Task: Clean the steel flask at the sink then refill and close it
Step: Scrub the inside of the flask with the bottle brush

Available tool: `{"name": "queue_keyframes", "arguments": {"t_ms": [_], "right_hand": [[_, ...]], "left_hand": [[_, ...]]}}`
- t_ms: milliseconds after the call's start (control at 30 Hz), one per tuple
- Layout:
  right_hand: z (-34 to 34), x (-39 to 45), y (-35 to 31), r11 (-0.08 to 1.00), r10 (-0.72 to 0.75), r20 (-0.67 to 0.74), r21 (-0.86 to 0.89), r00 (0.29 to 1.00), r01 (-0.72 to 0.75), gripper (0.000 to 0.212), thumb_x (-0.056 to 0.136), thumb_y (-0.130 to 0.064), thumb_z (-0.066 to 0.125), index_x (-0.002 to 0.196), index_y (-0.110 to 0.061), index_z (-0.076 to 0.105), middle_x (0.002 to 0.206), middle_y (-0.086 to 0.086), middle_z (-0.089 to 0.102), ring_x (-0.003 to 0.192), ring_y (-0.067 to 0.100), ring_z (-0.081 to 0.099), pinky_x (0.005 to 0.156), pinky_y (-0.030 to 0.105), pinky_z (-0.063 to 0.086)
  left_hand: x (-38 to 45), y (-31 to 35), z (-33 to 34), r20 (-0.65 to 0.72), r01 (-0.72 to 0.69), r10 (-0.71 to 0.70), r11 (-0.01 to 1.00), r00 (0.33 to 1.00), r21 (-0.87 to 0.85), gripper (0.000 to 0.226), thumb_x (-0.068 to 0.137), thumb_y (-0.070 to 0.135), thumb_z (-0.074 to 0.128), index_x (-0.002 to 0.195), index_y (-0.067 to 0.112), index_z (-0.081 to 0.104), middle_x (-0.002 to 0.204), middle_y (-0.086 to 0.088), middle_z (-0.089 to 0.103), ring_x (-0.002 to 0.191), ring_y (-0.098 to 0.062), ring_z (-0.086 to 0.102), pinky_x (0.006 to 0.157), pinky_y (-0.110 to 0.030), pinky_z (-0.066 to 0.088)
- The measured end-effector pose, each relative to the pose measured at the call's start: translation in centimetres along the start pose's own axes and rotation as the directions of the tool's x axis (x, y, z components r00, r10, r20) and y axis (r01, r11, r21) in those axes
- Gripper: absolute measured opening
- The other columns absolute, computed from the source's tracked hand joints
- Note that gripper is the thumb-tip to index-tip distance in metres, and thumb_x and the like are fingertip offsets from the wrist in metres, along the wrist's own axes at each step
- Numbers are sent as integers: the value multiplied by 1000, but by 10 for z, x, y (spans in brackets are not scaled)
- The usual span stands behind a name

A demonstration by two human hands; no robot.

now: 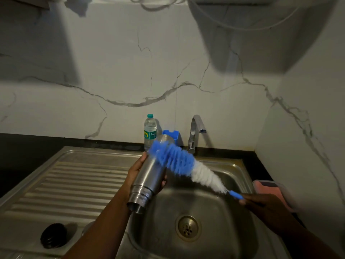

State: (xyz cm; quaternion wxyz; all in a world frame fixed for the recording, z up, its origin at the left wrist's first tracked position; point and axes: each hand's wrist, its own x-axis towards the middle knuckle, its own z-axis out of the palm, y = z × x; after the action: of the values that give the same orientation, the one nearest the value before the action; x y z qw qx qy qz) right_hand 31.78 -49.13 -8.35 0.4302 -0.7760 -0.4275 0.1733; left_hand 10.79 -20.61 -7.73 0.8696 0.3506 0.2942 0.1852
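left hand (139,176) grips flask (149,176), mouth toward person | right hand (261,204) grips brush (186,166) across flask | scrubbing outside | cap (53,235) off; rinse, refill, closing left

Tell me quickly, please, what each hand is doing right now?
Left hand: fingers curled round the steel flask, holding it over the sink.
Right hand: gripping the bottle brush by its handle.

head view – close, looking down, sink (214,184) ahead
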Motion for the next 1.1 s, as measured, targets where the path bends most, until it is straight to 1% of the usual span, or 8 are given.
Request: {"name": "queue_keyframes", "arguments": {"t_ms": [133,267,367,600,767,867,967,1100], "right_hand": [[-3,2,-2,997,62,-61,-39,996,-64,14,88,-18,63,85,-29,71,61,-11,69,60,-3,61,57,10,44],[-10,-11,-16,999,41,61,-23,997,-40,17,73,-31,72,74,-48,73,79,-13,74,76,-1,68,66,7,49],[-9,-13,-14,993,40,118,-113,992,-26,17,67,-40,73,75,-54,71,81,-21,72,79,-5,67,70,11,50],[-7,1,-29,958,45,-151,-274,987,-86,20,92,-27,58,75,-25,69,56,-4,62,62,2,60,53,13,41],[-22,4,-43,926,8,-140,-372,990,-60,37,79,-70,39,67,-48,66,60,-23,63,62,-1,59,58,19,41],[-24,2,-58,956,-8,-114,-294,993,-26,37,83,-63,45,58,-46,67,52,-25,59,62,-7,58,54,15,38],[-24,0,-57,970,22,-86,-240,996,-42,36,90,-37,57,56,-35,68,48,-10,60,53,2,57,54,21,37],[-23,-6,-52,959,36,-92,-276,995,-60,68,70,-81,38,67,-23,71,60,3,64,57,10,60,55,21,42]], "left_hand": [[-2,3,1,110,84,-79,995,991,-48,71,80,49,60,126,-5,56,106,-29,63,83,-39,66,71,-46,57],[-8,5,9,39,-13,9,993,999,120,45,93,48,54,101,4,61,71,-10,72,56,-18,70,48,-28,56],[-4,1,5,-35,-94,105,966,994,242,52,90,63,51,105,14,61,89,-6,68,60,-14,69,52,-28,58],[-5,-7,4,95,-45,1,881,996,470,83,76,76,57,124,8,59,97,-20,69,80,-30,68,70,-36,57],[4,-23,2,84,-259,322,550,943,794,89,55,42,85,131,31,42,114,7,59,95,-10,62,70,-23,51],[8,-22,-1,124,-321,458,384,880,866,80,61,20,88,127,29,43,109,10,56,97,-9,57,70,-20,45],[12,-23,-3,133,-364,541,345,830,865,78,61,9,86,122,30,42,103,15,53,92,-2,55,67,-17,42],[20,-23,-10,114,-387,575,378,810,841,86,60,9,86,127,34,39,111,13,53,99,-7,56,74,-22,46]]}}
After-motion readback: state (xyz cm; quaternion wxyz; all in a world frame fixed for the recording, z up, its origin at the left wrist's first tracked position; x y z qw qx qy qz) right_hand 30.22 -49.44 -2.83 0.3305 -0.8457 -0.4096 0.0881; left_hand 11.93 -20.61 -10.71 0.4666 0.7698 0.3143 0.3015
